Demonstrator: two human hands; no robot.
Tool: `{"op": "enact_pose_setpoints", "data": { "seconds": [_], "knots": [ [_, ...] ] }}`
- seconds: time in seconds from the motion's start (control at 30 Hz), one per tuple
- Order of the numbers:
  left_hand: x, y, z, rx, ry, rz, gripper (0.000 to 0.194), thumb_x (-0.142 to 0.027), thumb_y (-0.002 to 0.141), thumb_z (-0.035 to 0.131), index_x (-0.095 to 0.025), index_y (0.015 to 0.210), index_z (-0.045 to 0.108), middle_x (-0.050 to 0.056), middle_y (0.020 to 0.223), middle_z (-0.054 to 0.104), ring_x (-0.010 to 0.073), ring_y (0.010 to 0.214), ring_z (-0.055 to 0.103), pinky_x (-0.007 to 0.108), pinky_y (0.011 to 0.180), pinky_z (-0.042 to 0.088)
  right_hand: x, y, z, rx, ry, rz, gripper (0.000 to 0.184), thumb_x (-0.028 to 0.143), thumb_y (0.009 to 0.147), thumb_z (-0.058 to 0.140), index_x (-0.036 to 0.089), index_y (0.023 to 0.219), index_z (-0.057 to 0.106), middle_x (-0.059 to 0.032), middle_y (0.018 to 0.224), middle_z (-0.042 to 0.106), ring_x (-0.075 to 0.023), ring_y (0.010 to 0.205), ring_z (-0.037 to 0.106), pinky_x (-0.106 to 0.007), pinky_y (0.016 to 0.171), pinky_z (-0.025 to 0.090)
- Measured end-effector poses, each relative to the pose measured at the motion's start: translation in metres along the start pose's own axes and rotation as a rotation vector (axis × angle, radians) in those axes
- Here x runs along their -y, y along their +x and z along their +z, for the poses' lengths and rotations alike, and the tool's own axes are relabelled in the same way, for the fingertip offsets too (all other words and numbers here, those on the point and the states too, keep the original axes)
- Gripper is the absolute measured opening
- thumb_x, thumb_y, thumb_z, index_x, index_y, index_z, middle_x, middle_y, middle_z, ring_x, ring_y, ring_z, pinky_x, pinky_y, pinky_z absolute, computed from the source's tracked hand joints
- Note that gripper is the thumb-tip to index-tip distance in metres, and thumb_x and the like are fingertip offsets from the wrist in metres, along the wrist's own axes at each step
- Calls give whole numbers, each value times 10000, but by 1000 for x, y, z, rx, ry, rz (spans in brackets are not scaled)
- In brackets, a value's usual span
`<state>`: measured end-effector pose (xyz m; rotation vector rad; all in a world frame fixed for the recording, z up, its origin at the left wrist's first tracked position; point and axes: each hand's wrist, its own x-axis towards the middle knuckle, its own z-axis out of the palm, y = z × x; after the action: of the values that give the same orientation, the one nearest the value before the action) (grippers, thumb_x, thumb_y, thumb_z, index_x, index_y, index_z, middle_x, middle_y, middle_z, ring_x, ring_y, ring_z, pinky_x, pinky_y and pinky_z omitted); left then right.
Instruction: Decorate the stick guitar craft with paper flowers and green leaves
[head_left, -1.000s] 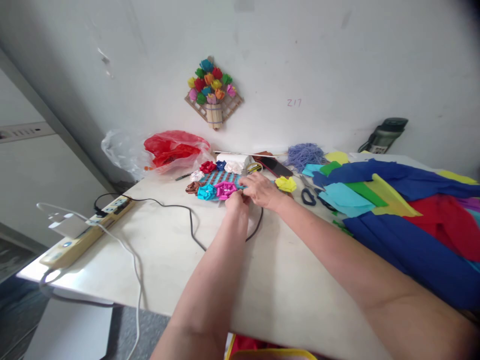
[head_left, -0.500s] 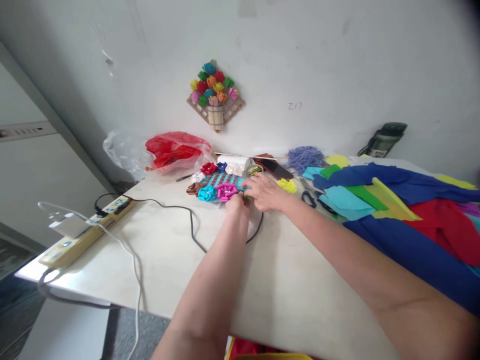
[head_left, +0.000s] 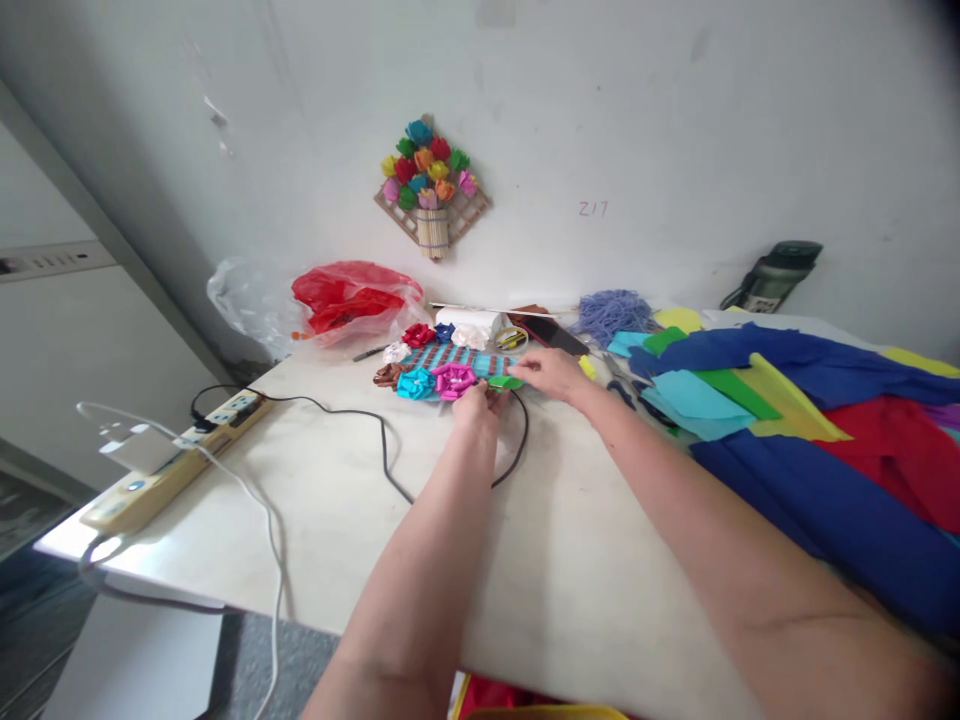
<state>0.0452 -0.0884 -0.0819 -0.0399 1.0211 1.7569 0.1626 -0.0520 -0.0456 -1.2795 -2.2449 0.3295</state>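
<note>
My left hand reaches far across the table, fingers closed at the near edge of a striped woven mat that carries paper flowers, a magenta one and a cyan one. A small green paper piece lies between my two hands, and both pinch at it. My right hand sits just right of it, fingers curled toward the piece. A yellow paper flower is mostly hidden behind my right hand.
A black cable loops across the white table from a power strip at the left edge. Coloured paper sheets pile up on the right. Scissors, a red bag and purple string lie behind. A flower decoration hangs on the wall.
My right hand has shifted right off the mat, uncovering the green paper piece and covering most of the yellow flower. My left hand stays at the mat's near edge.
</note>
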Motion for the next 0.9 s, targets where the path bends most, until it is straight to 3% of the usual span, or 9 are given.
{"op": "enact_pose_setpoints", "data": {
  "seconds": [0.1, 0.2, 0.27, 0.43, 0.7, 0.9],
  "knots": [
    [0, 2, -1, 17, -7, 3, 171, -7, 792, 493, -132, 675, 510, 38, 646, 563, 116, 530, 560, 268, 547, 526, 0, -3, -2, -3, 93, 12, 299, 412, 771, 565, 152, 739, 710, -37, 595, 644, -138, 603, 567, -221, 532, 342],
    [0, 2, -2, 16, -20, -3, 172, -11, 787, 517, -130, 664, 509, 41, 652, 561, 107, 518, 548, 251, 537, 515, 0, -3, -3, 155, 386, 105, 204, 293, 758, 590, 122, 796, 694, 7, 436, 560, -84, 401, 451, -197, 425, 297],
    [0, 2, -1, 14, -22, -12, 171, -23, 788, 529, -133, 661, 503, 31, 637, 550, 97, 508, 535, 239, 537, 511, 0, -4, -1, 237, 586, 167, 162, 221, 746, 596, 109, 836, 671, 8, 455, 588, -58, 332, 393, -184, 371, 273],
    [0, 3, -1, -5, 8, -14, 185, -36, 802, 512, -142, 653, 489, 17, 600, 523, 96, 494, 521, 229, 516, 510, 7, -7, 0, 289, 808, 286, 94, 200, 787, 583, 108, 791, 600, -53, 602, 677, -70, 346, 497, -167, 336, 351],
    [1, 4, -1, -4, 12, -15, 186, -50, 811, 516, -143, 653, 484, 17, 602, 527, 91, 472, 512, 224, 514, 499, 21, -9, 1, 403, 856, 577, 331, 405, 902, 425, 106, 851, 557, -60, 491, 625, -97, 336, 513, -172, 331, 394],
    [-1, 2, 0, 4, 2, -29, 205, -44, 799, 522, -142, 627, 469, -1, 550, 492, 86, 433, 486, 198, 447, 427, 21, -5, 15, 379, 1093, 678, 168, 184, 877, 431, 98, 793, 548, -48, 510, 620, -107, 394, 560, -194, 383, 459]
  ]
}}
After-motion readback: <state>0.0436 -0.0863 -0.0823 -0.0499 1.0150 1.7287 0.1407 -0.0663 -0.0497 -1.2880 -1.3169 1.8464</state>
